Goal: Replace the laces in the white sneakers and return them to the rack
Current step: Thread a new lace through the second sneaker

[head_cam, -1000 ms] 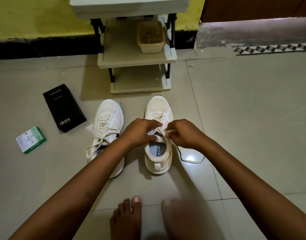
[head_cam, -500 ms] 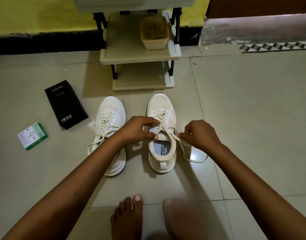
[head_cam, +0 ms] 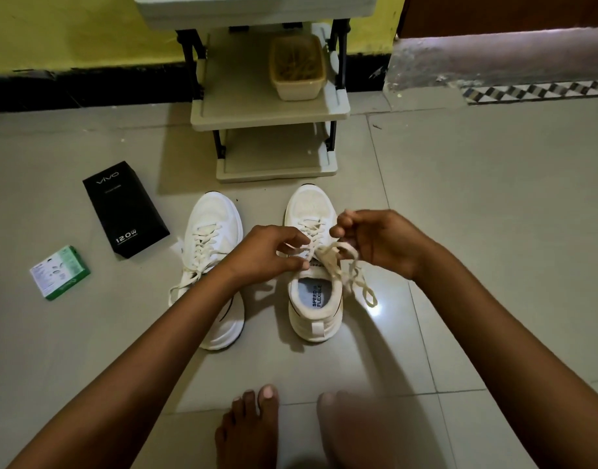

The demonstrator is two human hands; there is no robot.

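Observation:
Two white sneakers stand side by side on the tiled floor, toes toward the rack [head_cam: 270,113]. The left sneaker [head_cam: 213,231] is laced, and its loose lace ends trail to the left. Over the tongue of the right sneaker [head_cam: 312,299] both hands work its cream lace [head_cam: 353,275]. My left hand [head_cam: 267,252] pinches one lace end at the top eyelets. My right hand [head_cam: 375,242], fingers curled, holds the other end raised above the shoe, with a loop hanging down on the shoe's right side.
A beige tub [head_cam: 297,67] sits on the rack's middle shelf. A black box [head_cam: 125,208] and a green-and-white box [head_cam: 59,272] lie on the floor at left. My bare feet [head_cam: 253,431] are at the bottom edge. A raised step [head_cam: 493,59] runs along the back right.
My right hand has come back from the shoe's right side, up over the laces, and lifted its lace end. My left hand stays at the tongue.

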